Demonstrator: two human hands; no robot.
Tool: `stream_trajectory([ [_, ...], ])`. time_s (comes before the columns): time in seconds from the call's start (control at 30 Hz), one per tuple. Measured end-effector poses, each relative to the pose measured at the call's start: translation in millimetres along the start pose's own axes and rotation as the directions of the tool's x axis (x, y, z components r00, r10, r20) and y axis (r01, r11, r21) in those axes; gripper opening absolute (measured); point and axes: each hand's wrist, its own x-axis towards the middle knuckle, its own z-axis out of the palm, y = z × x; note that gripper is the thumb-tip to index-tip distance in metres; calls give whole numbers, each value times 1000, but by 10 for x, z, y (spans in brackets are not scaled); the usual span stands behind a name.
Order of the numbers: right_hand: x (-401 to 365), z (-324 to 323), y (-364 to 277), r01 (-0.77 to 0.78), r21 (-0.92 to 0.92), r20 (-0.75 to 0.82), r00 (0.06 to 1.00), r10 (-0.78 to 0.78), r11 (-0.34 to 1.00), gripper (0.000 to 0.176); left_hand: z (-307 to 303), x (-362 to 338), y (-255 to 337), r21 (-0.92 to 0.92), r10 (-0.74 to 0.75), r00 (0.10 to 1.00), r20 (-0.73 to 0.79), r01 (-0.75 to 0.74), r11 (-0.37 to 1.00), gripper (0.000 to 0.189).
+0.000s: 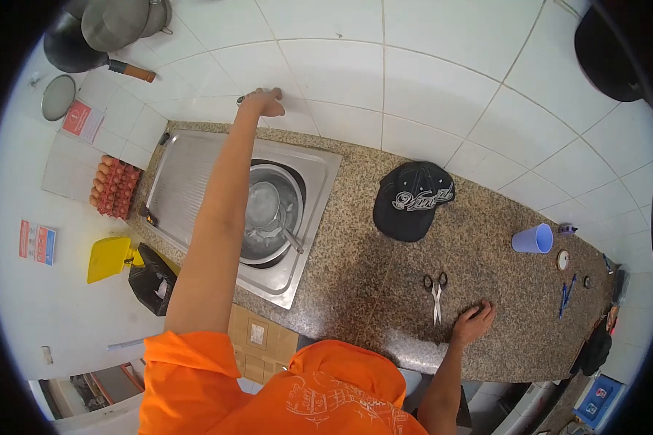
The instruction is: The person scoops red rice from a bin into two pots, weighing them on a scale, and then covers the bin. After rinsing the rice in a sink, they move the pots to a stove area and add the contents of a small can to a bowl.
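Currently, left hand [267, 104]: arm stretched over the sink to the tiled wall [341, 69]; fingers bent, whether holding something, cannot tell.
Right hand [474, 326]: on the counter [384, 304], fingers curled, dark patch beneath; grip cannot tell.
Scissors [437, 299]: on counter, just beside right hand, black handles apart, blades pointing toward the person.
Sink [321, 168]: partly hidden by left forearm; steel pot [292, 192] inside, holding a round vessel [262, 201].
Cap [413, 201]: black, on counter near wall, between sink and cup.
Cup [528, 240]: lilac, pens [567, 294] near.
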Motion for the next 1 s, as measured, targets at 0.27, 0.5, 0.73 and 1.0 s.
stream_trajectory([
  [0.27, -15, -51, -46, 25, -5, -60, 998, -25, 1000, 34, 35, -121, 33, -43, -7, 997, -82, 4, 999, 68],
  [0.5, -50, -103, -50, 25, 7, -76, 997, -25, 1000, 31, 365, -374, -446, 25, 272, 922, -275, -276, 961, 63],
  [0.73, -82, -149, -73, 26, 6, -91, 995, -26, 1000, 31, 534, -1076, -1115, 279, 358, 851, -384, -263, 923, 61],
  [1.0, -110, -155, -49, 14, 35, -81, 997, -11, 999, 30, 1502, -1693, -720, -158, 99, 727, -680, -277, 948, 52],
])
